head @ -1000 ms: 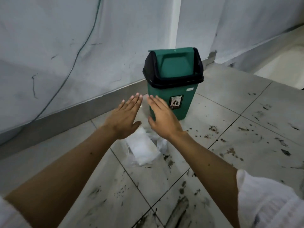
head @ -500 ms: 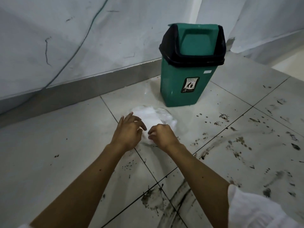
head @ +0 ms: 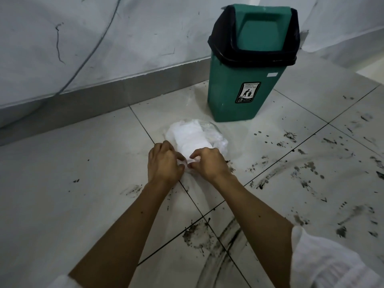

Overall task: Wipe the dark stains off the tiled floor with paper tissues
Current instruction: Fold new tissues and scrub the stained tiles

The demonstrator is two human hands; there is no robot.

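1. both hands now pinch the near end of the tissue pack point(head: 192, 140): left hand point(head: 164, 163) and right hand point(head: 209, 164), fingers curled, where a second ago they hovered spread.
2. pack lies on the floor point(head: 68, 181) before the bin point(head: 247, 80).
3. stains point(head: 276, 173) remain unwiped; likely pulling out a tissue.

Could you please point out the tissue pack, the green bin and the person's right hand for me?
tissue pack point(head: 190, 135): head view, on its white top.
green bin point(head: 232, 94): head view, on its front wall.
right hand point(head: 209, 164): head view, on its back.
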